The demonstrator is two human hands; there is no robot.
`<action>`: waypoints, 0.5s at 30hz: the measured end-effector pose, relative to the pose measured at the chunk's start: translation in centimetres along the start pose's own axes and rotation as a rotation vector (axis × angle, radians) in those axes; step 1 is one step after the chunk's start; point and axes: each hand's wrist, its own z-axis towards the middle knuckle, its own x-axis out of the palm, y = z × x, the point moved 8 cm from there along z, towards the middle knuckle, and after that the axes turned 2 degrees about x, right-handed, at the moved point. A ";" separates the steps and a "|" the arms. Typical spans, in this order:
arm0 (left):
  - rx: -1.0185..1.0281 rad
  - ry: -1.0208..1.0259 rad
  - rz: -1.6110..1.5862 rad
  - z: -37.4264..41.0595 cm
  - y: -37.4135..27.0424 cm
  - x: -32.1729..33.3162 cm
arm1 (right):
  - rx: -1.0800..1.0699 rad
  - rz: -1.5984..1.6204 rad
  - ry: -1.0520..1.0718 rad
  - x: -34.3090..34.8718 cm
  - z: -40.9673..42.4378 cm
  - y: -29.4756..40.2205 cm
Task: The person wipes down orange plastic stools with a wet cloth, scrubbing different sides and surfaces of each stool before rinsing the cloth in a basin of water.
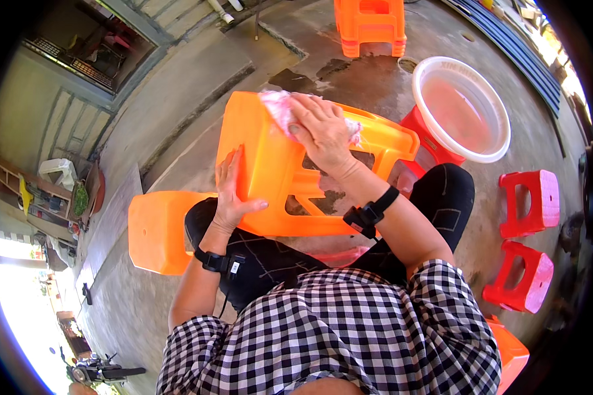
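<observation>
An orange plastic stool (252, 168) lies tipped on its side across my lap, its seat turned to the left and its legs to the right. My left hand (231, 190) grips it at the seat, fingers spread over the top and thumb along the near side. Under my right hand (321, 131) is a crumpled pink and white cloth (276, 107), pressed against the stool's upper side near the seat edge. Part of the cloth is hidden by the hand. Both wrists wear black straps with small devices.
A white basin (503, 121) with cloudy pinkish water rests on a red stool (425, 140) at right. Two red stools (547, 202) stand further right. Other orange stools are at left (153, 232) and lower right (511, 353); a stack of orange stools (373, 32) stands ahead on wet concrete.
</observation>
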 end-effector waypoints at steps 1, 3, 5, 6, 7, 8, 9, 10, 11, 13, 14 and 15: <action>0.008 0.010 -0.004 0.0 0.0 0.1 | -0.029 -0.002 0.032 -0.1 0.2 0.4; 0.003 0.021 -0.031 0.0 -0.1 0.4 | 0.059 0.012 0.041 -0.6 -0.9 -1.5; -0.027 0.011 -0.068 -0.1 -0.1 0.2 | 0.181 -0.029 0.079 -0.7 -2.6 -4.3; -0.034 0.006 -0.083 -0.2 0.0 0.1 | 0.262 -0.082 0.112 -1.1 -4.1 -6.5; -0.043 0.000 -0.093 -0.4 0.2 -0.1 | 0.341 -0.128 0.143 -1.2 -5.7 -8.8; -0.050 -0.002 -0.106 -0.4 0.3 -0.3 | 0.408 -0.153 0.157 -1.4 -7.6 -11.4; -0.052 -0.007 -0.119 -0.4 0.4 -0.3 | 0.475 -0.176 0.171 -1.5 -9.5 -14.1; -0.055 -0.007 -0.138 -0.4 0.4 -0.1 | 0.530 -0.210 0.177 -1.8 -11.0 -16.3; -0.062 -0.010 -0.148 -0.5 0.4 -0.2 | 0.583 -0.235 0.182 -1.8 -12.2 -18.2; -0.125 -0.051 -0.311 -0.3 -0.1 0.0 | 0.769 -0.324 0.145 -3.0 -15.4 -22.4; -0.153 -0.069 -0.397 -0.1 -0.3 0.4 | 0.903 -0.383 0.099 -4.1 -17.5 -24.7; -0.120 -0.057 -0.301 -0.3 -0.2 0.1 | 1.034 -0.430 0.058 -4.8 -18.4 -25.2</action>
